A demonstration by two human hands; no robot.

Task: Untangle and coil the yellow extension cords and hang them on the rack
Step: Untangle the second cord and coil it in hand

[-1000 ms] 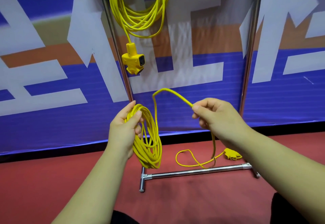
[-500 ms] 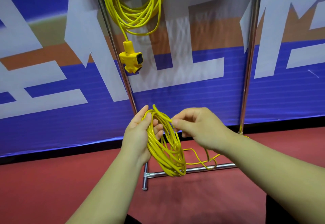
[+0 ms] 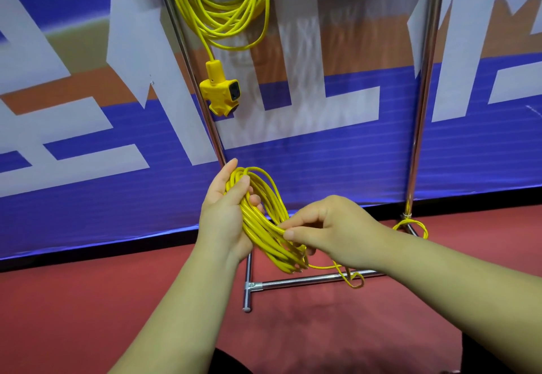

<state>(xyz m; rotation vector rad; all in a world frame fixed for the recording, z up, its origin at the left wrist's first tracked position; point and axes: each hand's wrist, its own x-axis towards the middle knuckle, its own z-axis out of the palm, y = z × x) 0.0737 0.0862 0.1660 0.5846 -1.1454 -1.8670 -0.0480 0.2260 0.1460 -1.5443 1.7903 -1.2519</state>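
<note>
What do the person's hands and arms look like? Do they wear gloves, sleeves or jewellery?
The left hand and the right hand are bare: no gloves or rings. Both forearms show no sleeves, watch or bracelet within the frame.

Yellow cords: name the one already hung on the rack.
The upper coil, its socket block dangling beside the rack post. The lower coil sits in the left hand.

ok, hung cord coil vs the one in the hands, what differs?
The hung coil hangs high on the rack; the held coil sits low in the left hand, with the right hand pinching its strands. The hung coil ends in a dangling socket block; the held coil trails a loose tail onto the floor. Both are yellow multi-loop bundles.
</note>
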